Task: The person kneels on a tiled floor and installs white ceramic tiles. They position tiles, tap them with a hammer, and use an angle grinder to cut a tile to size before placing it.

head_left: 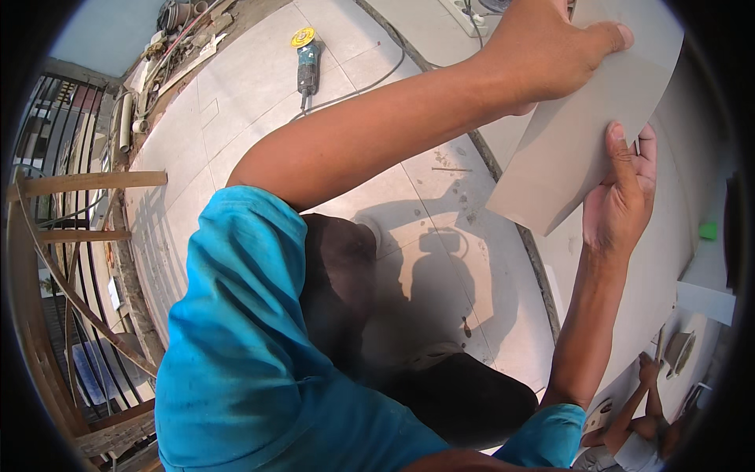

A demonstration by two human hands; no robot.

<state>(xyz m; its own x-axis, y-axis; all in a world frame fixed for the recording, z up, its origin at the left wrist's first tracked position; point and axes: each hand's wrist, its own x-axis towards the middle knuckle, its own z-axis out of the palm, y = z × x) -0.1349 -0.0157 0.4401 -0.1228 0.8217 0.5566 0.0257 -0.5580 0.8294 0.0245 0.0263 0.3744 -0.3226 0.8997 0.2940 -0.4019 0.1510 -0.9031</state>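
Note:
A long, flat light-grey tile (550, 161) is held up at the upper right, tilted, with its lower corner pointing back toward me. My left hand (554, 59) reaches across from the left and grips the tile's far part, its thumb lying on the top face. Closer to me, my right hand (625, 185) clasps the right-hand edge, thumb on the face and fingers behind it. The undersides of both grips are partly hidden. On the floor beyond my left forearm lies an angle grinder (308, 69) with a yellow disc, apart from my hands.
Pale floor tiles (259, 86) spread around me, crossed by a dark gap (543, 275). The grinder's cord trails behind my forearm. A white power strip (464, 16) lies at the top. Wooden framing (94, 182) and railing stand left. Another person (641, 425) works at lower right.

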